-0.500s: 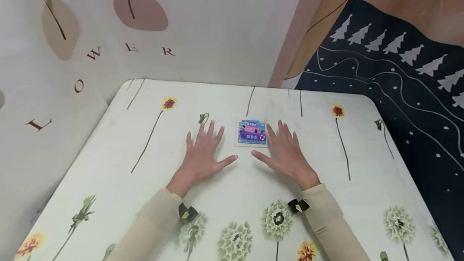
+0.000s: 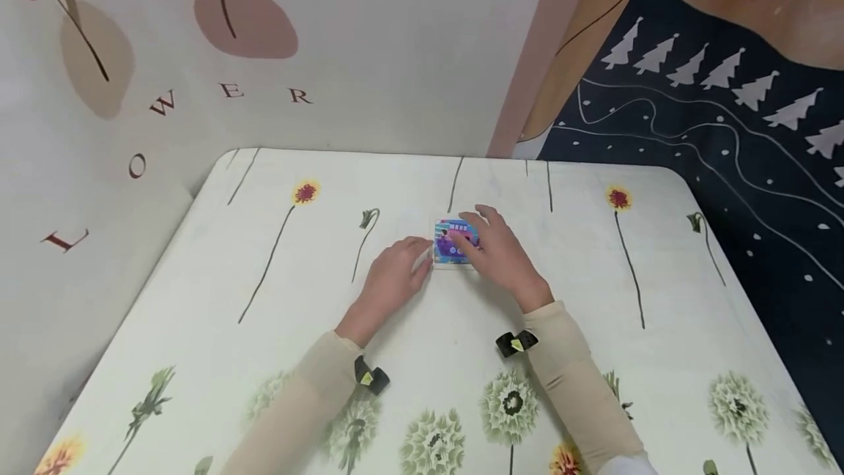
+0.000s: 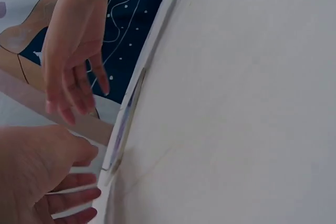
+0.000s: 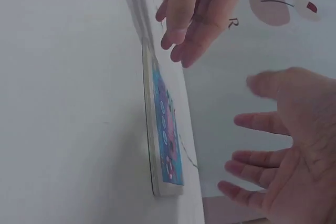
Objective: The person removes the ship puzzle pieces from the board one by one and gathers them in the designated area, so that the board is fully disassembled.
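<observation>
We are seeing a thin square board with a blue, pink and purple boat picture [image 2: 443, 251] lying flat on a white table with printed flowers [image 2: 580, 255]. Just left of the board, our left hand [image 2: 393, 273] is bending its fingers loosely. Over the board's right side, our right hand [image 2: 502, 255] is spreading its fingers. Both are holding nothing.

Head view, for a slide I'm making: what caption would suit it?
Right hand over a colorful picture board, left hand at its left edge, on a flower-print tabletop.
</observation>
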A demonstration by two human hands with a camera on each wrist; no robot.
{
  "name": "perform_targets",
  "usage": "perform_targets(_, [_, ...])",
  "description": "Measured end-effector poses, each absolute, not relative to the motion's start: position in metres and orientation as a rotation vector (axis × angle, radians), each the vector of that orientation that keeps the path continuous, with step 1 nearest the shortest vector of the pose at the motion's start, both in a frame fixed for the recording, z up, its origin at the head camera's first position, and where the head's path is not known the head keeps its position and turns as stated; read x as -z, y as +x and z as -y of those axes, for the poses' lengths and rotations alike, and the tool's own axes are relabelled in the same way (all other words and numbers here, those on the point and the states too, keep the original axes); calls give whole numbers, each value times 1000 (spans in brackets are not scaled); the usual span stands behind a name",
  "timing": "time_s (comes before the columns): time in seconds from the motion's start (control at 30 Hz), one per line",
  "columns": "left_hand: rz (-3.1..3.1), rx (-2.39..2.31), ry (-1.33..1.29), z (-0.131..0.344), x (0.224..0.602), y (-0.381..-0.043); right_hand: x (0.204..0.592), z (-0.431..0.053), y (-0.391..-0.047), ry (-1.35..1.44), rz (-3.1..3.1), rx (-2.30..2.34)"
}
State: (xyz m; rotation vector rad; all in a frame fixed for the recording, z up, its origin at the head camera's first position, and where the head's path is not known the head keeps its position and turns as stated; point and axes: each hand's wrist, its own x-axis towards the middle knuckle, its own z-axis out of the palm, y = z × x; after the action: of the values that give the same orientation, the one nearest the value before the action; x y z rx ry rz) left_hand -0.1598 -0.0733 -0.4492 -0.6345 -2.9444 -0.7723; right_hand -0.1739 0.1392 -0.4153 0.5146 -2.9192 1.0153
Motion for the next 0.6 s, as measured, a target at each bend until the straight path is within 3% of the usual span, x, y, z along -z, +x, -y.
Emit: perform_targets(0.6, [2695,1201,-668,68,482,-175,450,-124,-227,386,2910,-1369])
